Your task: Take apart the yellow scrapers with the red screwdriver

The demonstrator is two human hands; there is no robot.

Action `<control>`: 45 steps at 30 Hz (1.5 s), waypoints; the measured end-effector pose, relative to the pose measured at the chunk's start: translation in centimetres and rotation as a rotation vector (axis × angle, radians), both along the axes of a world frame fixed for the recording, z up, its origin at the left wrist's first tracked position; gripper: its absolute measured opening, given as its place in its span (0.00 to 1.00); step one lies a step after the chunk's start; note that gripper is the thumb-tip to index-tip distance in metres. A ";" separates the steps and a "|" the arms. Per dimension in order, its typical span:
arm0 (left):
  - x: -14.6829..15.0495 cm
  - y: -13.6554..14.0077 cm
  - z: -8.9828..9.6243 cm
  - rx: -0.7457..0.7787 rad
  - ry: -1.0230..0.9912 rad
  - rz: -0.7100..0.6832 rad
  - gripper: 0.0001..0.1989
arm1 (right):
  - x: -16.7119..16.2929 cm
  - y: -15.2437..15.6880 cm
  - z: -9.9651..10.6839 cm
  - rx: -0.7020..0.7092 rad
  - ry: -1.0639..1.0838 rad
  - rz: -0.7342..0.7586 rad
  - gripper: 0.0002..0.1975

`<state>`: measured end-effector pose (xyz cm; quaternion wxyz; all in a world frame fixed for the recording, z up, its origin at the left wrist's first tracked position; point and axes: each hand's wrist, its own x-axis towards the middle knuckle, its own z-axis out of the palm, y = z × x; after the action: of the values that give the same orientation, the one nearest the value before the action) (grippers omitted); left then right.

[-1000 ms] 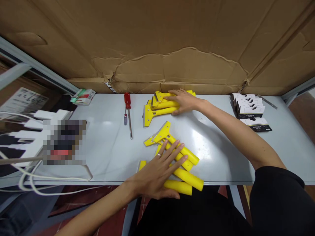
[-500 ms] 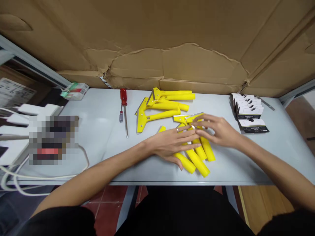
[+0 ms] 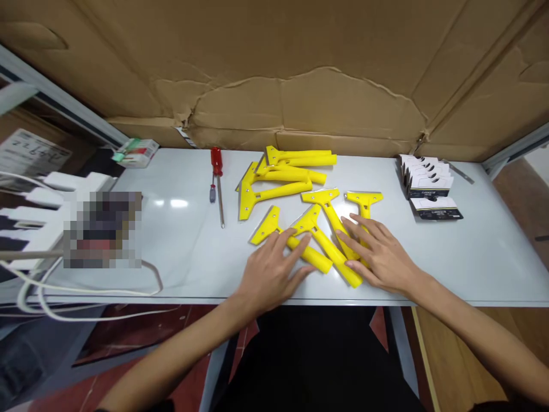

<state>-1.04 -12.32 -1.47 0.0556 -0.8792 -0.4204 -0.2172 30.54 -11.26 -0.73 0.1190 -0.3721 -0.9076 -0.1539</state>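
Observation:
Several yellow scrapers (image 3: 331, 245) lie fanned out before me, their wide heads away from me and handles pointing toward my edge of the table. My left hand (image 3: 272, 269) rests with fingers spread on the handle of the leftmost scraper (image 3: 315, 257). On the right, my right hand (image 3: 381, 254) lies with its fingers apart over the handles of the rightmost scraper (image 3: 363, 198) and its neighbour (image 3: 328, 197). Neither hand is closed round a handle. Behind them, more yellow scrapers (image 3: 281, 189) are piled with heads to the left.
A red-handled screwdriver (image 3: 217, 163) and a smaller grey-handled one (image 3: 213, 194) lie left of the pile. Black-and-white packets (image 3: 429, 177) and a thin metal strip (image 3: 461, 173) sit at right. White power strips (image 3: 55, 223) and cables are far left; cardboard (image 3: 300, 109) walls the back.
The front scrapers, bunched under both hands before, are now spread apart sideways. My left hand has moved left and toward me; my right hand has moved slightly toward me.

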 end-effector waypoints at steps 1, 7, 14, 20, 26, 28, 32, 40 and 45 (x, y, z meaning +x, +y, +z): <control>0.8 -0.8 -0.3 -0.022 0.023 0.034 0.25 | -0.2 -0.2 -0.3 0.000 -0.011 0.017 0.32; 0.8 -3.0 -1.3 -0.066 -0.013 0.147 0.23 | -0.3 -1.9 -2.0 0.071 0.044 -0.092 0.32; -0.4 -3.5 -2.6 -0.014 -0.085 0.200 0.27 | -0.6 -4.1 -1.5 -0.065 0.039 0.155 0.47; -0.8 -3.3 -2.9 -0.032 -0.120 0.200 0.25 | -2.4 -4.2 -1.6 0.034 0.073 0.222 0.34; -8.9 5.1 0.7 -0.048 -0.248 0.740 0.27 | -4.4 -3.6 -1.8 0.071 0.065 0.110 0.26; -12.0 10.2 1.7 -0.078 -0.230 0.820 0.30 | -5.0 -3.4 -1.7 0.046 0.041 0.071 0.26; -14.8 18.5 1.4 -0.188 -0.293 0.860 0.45 | -5.6 -3.1 -1.2 0.134 0.052 0.081 0.26; -14.3 22.9 -2.0 -0.109 -0.359 0.740 0.49 | -2.8 -7.3 -0.5 0.229 0.310 0.110 0.17; -12.2 23.4 3.0 0.007 -0.363 0.806 0.39 | -0.1 -7.0 1.5 0.234 0.535 -0.002 0.07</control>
<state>-13.24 11.04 1.53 0.0643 -0.5923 -0.7319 -0.3306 30.47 -18.26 0.79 0.3962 -0.3840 -0.8197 -0.1539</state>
